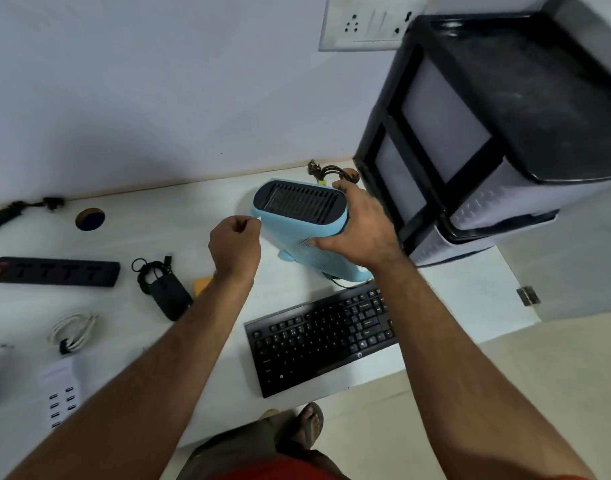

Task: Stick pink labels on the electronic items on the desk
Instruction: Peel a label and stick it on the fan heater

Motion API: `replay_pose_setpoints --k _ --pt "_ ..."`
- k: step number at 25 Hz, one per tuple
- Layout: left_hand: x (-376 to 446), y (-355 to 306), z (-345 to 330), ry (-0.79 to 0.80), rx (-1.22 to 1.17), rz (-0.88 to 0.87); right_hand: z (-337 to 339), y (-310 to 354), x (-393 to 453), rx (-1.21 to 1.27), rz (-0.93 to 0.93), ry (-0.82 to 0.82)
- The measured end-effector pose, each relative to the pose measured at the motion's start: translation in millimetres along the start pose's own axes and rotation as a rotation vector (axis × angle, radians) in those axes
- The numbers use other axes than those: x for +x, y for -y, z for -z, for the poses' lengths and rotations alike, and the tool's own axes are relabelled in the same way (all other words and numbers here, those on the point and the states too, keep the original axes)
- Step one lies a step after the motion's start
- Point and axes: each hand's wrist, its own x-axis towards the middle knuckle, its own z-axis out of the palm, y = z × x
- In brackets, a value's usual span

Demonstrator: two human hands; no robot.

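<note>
— Why is the right hand (357, 226) clamped round the blue heater (302, 225) at the back of the desk (151, 233)?

— To steady it, I'd say. The left hand (235, 244) is curled shut at its side, perhaps pressing a label; I see no pink.

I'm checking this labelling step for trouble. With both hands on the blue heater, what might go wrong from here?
1. The heater looks tilted and held only by the right hand; it might slip onto the keyboard just in front.
2. The left hand is closed at the heater's left edge and no pink label shows, so placement can't be checked.
3. A cable under the heater's base could snag if it's turned.
</note>
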Motion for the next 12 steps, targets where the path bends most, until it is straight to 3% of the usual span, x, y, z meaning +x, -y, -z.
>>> replay_pose_setpoints --k 3,8,12 --pt "-1 -3 -1 0.035 -0.004 -0.006 7 0 -3 -0.226 -0.02 0.015" --pt "-2 -18 -6 0.084 0.051 -0.082 16 6 13 -0.436 -0.139 0.175" --pt "8 -19 -6 0.089 0.001 -0.058 5 4 18 -0.471 -0.203 0.227"
